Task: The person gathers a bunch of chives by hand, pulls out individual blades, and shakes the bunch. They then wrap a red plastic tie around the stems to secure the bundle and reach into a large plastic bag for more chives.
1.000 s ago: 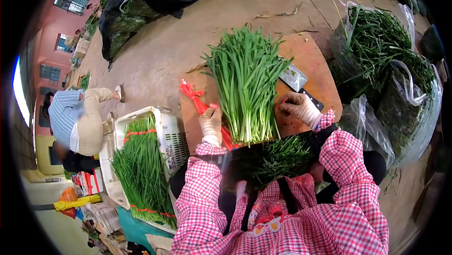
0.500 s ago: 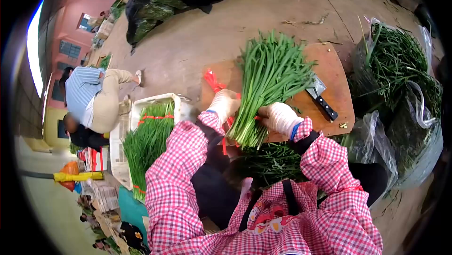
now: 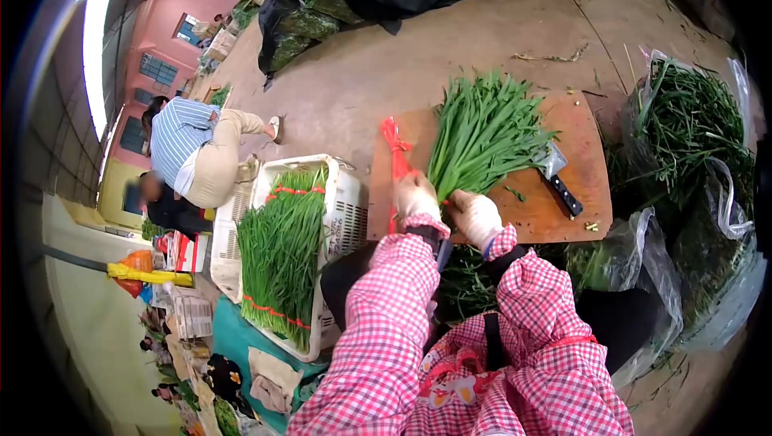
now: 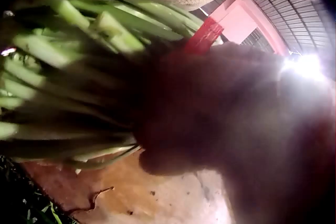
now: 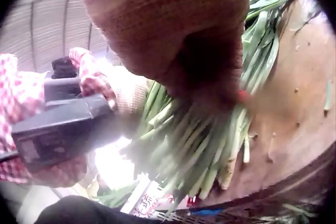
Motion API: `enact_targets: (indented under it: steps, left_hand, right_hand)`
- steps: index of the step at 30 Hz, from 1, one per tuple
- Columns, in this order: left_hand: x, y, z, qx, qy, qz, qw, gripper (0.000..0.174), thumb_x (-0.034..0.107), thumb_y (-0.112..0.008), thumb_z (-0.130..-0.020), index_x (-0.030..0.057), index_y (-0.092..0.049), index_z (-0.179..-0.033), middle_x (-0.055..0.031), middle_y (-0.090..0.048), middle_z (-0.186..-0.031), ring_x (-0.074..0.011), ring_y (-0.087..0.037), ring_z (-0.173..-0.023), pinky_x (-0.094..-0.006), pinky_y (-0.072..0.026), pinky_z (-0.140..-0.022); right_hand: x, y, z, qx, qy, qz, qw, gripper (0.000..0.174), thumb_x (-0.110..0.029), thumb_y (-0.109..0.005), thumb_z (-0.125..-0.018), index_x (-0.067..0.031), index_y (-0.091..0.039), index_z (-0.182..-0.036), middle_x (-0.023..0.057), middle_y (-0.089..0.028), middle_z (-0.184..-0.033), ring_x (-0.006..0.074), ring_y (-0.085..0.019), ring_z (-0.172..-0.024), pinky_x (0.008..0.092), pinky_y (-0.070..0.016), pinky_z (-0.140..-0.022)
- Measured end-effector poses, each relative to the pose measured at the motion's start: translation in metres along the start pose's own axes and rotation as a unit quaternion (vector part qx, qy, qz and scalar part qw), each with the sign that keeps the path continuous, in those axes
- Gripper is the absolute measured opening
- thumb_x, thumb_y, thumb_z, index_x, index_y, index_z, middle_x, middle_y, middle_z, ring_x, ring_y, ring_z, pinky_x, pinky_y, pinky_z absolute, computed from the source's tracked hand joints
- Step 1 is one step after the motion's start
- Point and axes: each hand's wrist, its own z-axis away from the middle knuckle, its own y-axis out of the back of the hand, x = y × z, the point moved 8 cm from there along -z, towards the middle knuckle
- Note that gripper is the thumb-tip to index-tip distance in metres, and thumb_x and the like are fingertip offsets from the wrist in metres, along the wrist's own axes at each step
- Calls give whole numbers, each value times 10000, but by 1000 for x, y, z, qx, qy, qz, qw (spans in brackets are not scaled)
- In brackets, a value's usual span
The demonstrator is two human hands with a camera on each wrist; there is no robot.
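Note:
A thick bunch of Chinese chives (image 3: 490, 134) lies across the wooden board, its leafy tops fanned away from me and its pale cut ends toward me. My gloved left hand (image 3: 418, 197) grips the bunch near its stem end from the left. Close beside it, my gloved right hand (image 3: 474, 217) curls round the stems from the right. Pale stems (image 5: 210, 150) stick out below the right hand in the right wrist view. In the left wrist view, a red piece (image 4: 205, 37) shows at the dark, blurred left hand. Red plastic ties (image 3: 396, 150) lie at the board's left side.
A cleaver (image 3: 560, 183) with a black handle rests on the board (image 3: 583, 138). To the left, a white crate (image 3: 338, 195) holds red-tied chives. Plastic bags of loose greens (image 3: 691, 114) stand at the right. A person in a striped shirt (image 3: 183, 134) bends over farther left.
First the hands were apart on either side of the spread chives; now they are close together at the stems, and the bunch is gathered narrower there. The head view has shifted.

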Motion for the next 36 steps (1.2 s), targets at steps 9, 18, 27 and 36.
enact_targets:
  steps: [9, 18, 27, 36]
  left_hand:
    - [-39, -26, -8, 91, -139, 106, 980, 230, 229, -597, -903, 5, -636, -869, -166, -635, -858, -332, -610, -800, -412, -481, -761]
    - [48, 47, 22, -12, -265, 244, 933, 84, 89, -639, -839, 15, -672, -814, -125, -630, -857, -298, -611, -825, -368, -494, -731]
    - [49, -35, 19, -121, -241, 101, 958, 263, 282, -658, -853, 22, -688, -834, -169, -655, -868, -339, -640, -800, -402, -492, -708]
    - [77, -32, 4, -211, -157, -169, 950, 378, 400, -593, -885, 40, -708, -909, -217, -670, -953, -362, -659, -914, -452, -506, -817]
  right_hand:
    - [-48, 14, 18, -53, 216, 227, 948, 216, -255, -729, -678, -120, -636, -818, 86, -604, -797, 302, -617, -800, 439, -476, -707]
    - [-161, 47, 14, -12, 446, 300, 843, 158, -218, -679, -622, -121, -633, -738, 36, -564, -875, 248, -559, -974, 515, -383, -1017]
    - [-22, 42, -16, 2, 224, 102, 969, 169, -118, -755, -647, -120, -678, -797, 54, -649, -929, 301, -587, -1002, 481, -377, -1035]
    - [-14, 44, -16, 12, 221, 53, 974, 145, -123, -744, -671, -112, -673, -797, 55, -640, -902, 286, -601, -962, 490, -374, -1047]
